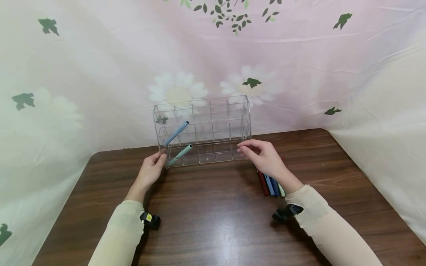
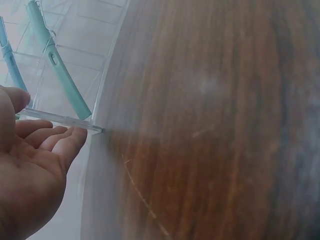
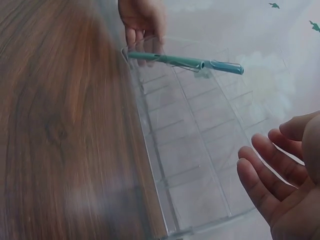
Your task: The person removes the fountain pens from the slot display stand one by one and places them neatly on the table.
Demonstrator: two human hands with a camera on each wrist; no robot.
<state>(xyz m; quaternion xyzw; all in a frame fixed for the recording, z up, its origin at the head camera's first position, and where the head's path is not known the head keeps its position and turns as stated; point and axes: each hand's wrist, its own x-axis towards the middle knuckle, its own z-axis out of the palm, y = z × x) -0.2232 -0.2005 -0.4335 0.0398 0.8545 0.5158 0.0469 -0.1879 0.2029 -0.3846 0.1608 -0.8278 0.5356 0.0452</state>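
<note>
The left hand point(image 1: 151, 170), fingers relaxed, touches the left end of the clear acrylic organizer point(image 1: 203, 129), whose long axis runs left-right along the table's point(image 1: 206, 221) far edge. Inside, a blue pen point(image 1: 176, 133) and teal pen point(image 1: 180, 154) lean up-right. The right hand point(image 1: 264, 157), fingers loosely spread, hovers at its right end.

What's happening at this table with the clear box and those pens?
A person has a hand at each end of a clear tiered organizer on a wooden table. The left hand touches its left end, and the right hand reaches its right end with relaxed fingers. A blue pen and a teal pen lean inside. More pens lie beside the right wrist.
</note>
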